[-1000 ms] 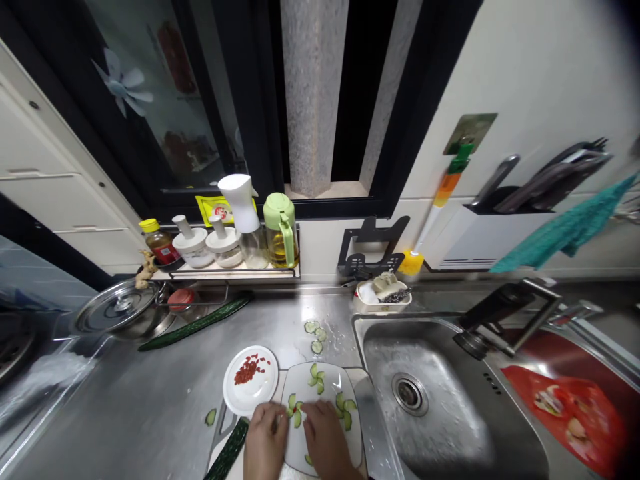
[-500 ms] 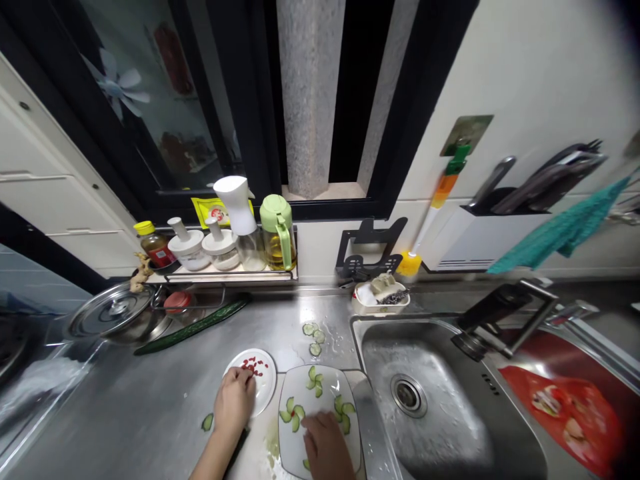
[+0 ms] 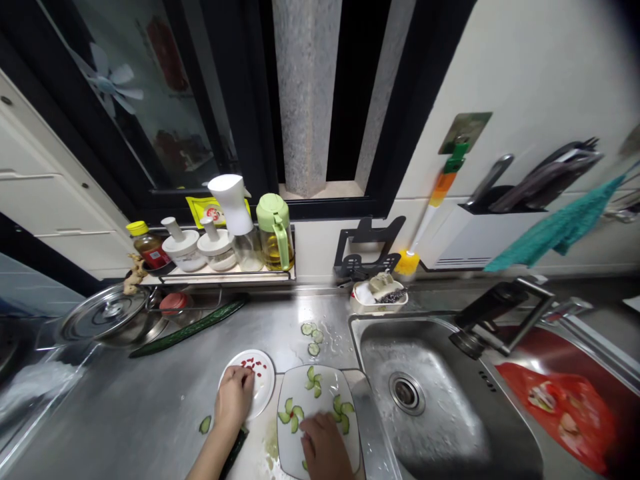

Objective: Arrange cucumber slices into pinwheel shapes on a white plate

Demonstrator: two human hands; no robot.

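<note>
Red small berries (image 3: 251, 365) lie on the round white saucer (image 3: 263, 389), under the left hand (image 3: 233, 398), whose fingers look curled narrow; better to pinch few. The right hand (image 3: 325, 449) rests flat on the square white plate (image 3: 330, 385).

A brushed stainless-steel worktop (image 3: 150, 393) with an inset steel sink basin (image 3: 430, 400) runs beneath a dark black-framed window (image 3: 240, 100) and a plain white wall (image 3: 540, 73).

A home kitchen is showing here: a stainless steel sink (image 3: 425, 400) is sitting in a steel counter (image 3: 150, 407). Oil and seasoning bottles (on a small rack (image 3: 220, 275)) are standing under the dark window (image 3: 320, 100).
</note>
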